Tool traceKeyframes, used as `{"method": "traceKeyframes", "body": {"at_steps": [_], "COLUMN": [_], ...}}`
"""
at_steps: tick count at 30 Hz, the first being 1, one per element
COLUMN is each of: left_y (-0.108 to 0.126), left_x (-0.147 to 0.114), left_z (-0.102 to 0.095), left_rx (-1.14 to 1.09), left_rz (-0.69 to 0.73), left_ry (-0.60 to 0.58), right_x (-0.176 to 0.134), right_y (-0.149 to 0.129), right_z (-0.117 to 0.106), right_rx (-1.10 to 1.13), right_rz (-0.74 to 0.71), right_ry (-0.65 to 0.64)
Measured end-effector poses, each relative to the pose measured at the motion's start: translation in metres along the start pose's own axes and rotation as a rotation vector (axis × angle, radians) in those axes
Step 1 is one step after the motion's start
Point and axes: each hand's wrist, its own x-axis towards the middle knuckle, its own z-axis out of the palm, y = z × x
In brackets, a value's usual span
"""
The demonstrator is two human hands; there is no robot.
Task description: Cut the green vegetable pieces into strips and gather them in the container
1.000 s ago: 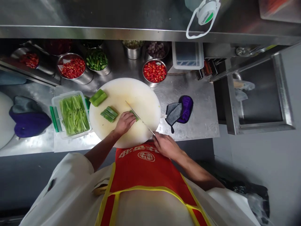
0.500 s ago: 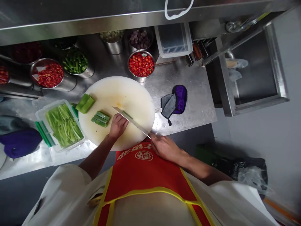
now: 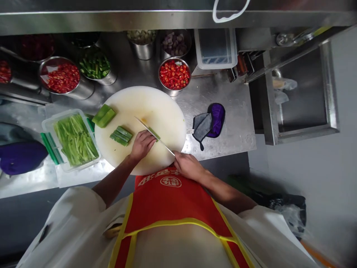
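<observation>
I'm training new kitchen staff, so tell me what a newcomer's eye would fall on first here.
Probably the white cutting board in the middle of the steel counter, where the right hand grips a knife and the left hand is close by the blade. Next would come the bright chopped red peppers in a metal pot behind the board, and the red apron with yellow trim in front of it.

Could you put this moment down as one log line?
left hand: fingers close beside knife | right hand: holding knife | green piece: alongside blade, on cutting board
</observation>
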Motion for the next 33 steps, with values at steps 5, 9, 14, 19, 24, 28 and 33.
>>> {"method": "traceKeyframes", "body": {"at_steps": [5, 9, 14, 19, 24, 28, 33], "left_y": [0.002, 0.003, 0.003, 0.004, 0.002, -0.002, -0.003], "left_x": [0.002, 0.003, 0.002, 0.002, 0.002, 0.001, 0.0], "left_z": [0.001, 0.001, 0.003, 0.005, 0.002, 0.001, 0.001], "left_rx": [-0.03, -0.056, -0.058, -0.094, -0.103, -0.103, -0.085], "left_rz": [0.002, -0.025, -0.033, -0.061, -0.035, -0.02, -0.028], "left_ry": [0.008, -0.028, -0.026, -0.027, -0.028, -0.045, -0.05], "right_x": [-0.016, -0.023, -0.028, -0.04, -0.014, 0.001, -0.017], "right_y": [0.001, -0.003, -0.001, 0.001, -0.001, -0.001, -0.002], "right_z": [-0.004, -0.004, -0.003, -0.004, 0.002, 0.002, -0.005], "right_rx": [-0.009, -0.036, -0.048, -0.076, -0.08, -0.081, -0.059], "right_rz": [0.002, 0.005, 0.001, 0.035, 0.05, 0.04, 0.019], "right_ry": [0.012, 0.003, 0.003, -0.052, -0.039, -0.007, 0.01]}}
